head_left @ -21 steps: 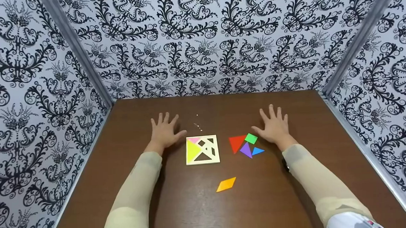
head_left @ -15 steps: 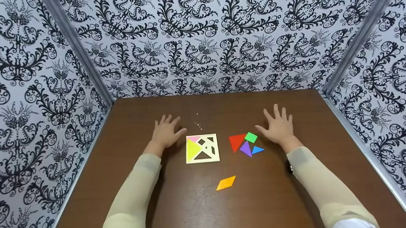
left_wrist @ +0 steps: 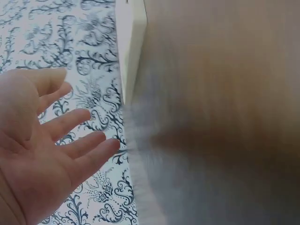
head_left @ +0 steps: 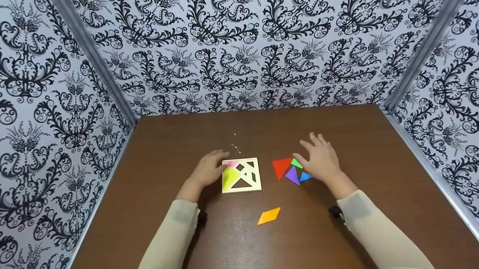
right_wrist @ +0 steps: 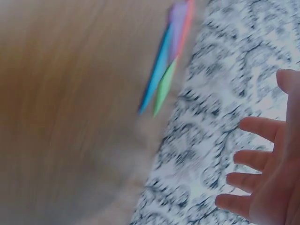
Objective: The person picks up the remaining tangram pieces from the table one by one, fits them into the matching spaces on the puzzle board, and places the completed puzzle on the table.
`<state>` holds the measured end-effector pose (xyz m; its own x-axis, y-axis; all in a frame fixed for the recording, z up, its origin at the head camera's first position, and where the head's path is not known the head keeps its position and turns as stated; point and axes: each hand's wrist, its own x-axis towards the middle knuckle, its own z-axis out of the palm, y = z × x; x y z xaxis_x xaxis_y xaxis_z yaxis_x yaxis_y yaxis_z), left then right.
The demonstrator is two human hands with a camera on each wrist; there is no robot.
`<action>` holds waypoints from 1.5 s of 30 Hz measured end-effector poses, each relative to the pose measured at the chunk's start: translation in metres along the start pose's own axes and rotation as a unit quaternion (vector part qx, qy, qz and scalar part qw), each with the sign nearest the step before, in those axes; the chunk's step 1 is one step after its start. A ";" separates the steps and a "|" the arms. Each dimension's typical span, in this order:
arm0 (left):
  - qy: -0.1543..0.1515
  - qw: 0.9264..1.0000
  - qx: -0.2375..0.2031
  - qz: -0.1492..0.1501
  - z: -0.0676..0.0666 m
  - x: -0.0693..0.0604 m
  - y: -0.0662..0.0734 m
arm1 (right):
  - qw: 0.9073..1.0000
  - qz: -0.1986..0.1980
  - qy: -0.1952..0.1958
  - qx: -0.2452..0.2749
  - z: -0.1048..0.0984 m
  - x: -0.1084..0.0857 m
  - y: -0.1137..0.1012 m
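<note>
A cream tangram board (head_left: pixel 241 190) lies on the table, with a yellow triangle (head_left: pixel 230 180) and a pink piece (head_left: pixel 233 163) in its recesses; other recesses show dark. My left hand (head_left: pixel 207 170) is at the board's left side, its fingers relaxed and apart, holding nothing. In the left wrist view its palm shows beside the board's edge (left_wrist: pixel 135 42). Over the loose pieces hovers my right hand (head_left: pixel 321 160), fingers spread, partly hiding the green square (head_left: pixel 296 163) and the blue triangle (head_left: pixel 304 177). Nearby are the red triangle (head_left: pixel 281 167) and purple triangle (head_left: pixel 292 176).
An orange parallelogram (head_left: pixel 269 216) lies nearer to me, between the forearms. Small white specks (head_left: pixel 236 147) show behind the board. Patterned walls (head_left: pixel 245 70) enclose the brown table (head_left: pixel 235 246) at the back and both sides.
My left hand has moved right and toward me, up to the board, its fingers less spread. The right hand has moved left over the green and blue pieces. The pieces lie as before.
</note>
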<state>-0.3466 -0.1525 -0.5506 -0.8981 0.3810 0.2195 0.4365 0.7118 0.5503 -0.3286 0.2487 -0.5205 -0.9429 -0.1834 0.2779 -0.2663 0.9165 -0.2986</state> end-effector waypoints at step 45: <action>-0.089 0.989 0.093 -0.077 0.012 -0.019 0.027 | 0.991 0.046 -0.028 0.127 0.030 0.001 -0.046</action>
<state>-0.3174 -0.1330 -0.5497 -0.9381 0.3461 -0.0105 0.3125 0.8593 0.4050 -0.3236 0.1961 -0.5334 -0.9731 -0.1300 0.1903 -0.2145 0.8128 -0.5416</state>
